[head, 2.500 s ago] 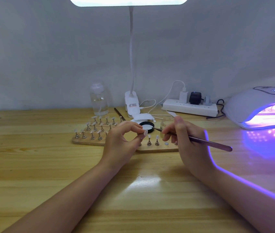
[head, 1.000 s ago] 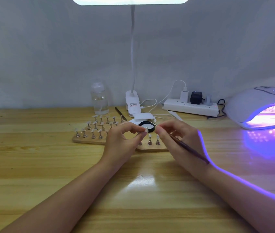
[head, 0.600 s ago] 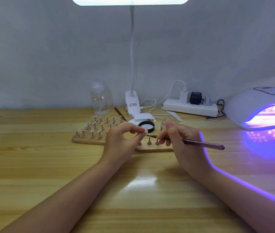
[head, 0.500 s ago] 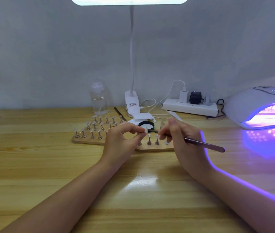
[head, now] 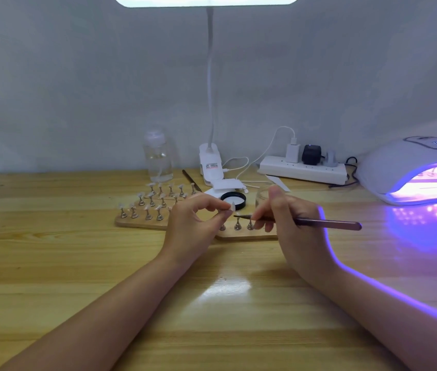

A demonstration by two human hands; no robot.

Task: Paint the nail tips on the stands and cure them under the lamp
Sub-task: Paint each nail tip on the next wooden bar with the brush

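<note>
My left hand (head: 194, 223) pinches one small stand with a pale nail tip (head: 231, 208) between thumb and fingers, lifted just above the wooden board (head: 142, 223). My right hand (head: 289, 223) grips a thin purple brush (head: 327, 224), its dark bristle end pointing left, a short gap from the held tip. Several metal stands with clear nail tips (head: 155, 202) stand in rows on the board, and two more stands (head: 243, 224) sit between my hands. The curing lamp (head: 410, 170) glows purple at the far right.
An open black-rimmed jar (head: 234, 200) sits behind my hands. A clear bottle (head: 157, 156), a white clip desk lamp (head: 210, 164), a spare brush (head: 192, 180) and a power strip (head: 303, 171) with cables line the wall. The wooden table (head: 51, 263) stretches left and toward me.
The brush swung from pointing down-right to nearly level and its bristle end now sits lower, just right of the held tip. My left hand has kept its pinch in the same place.
</note>
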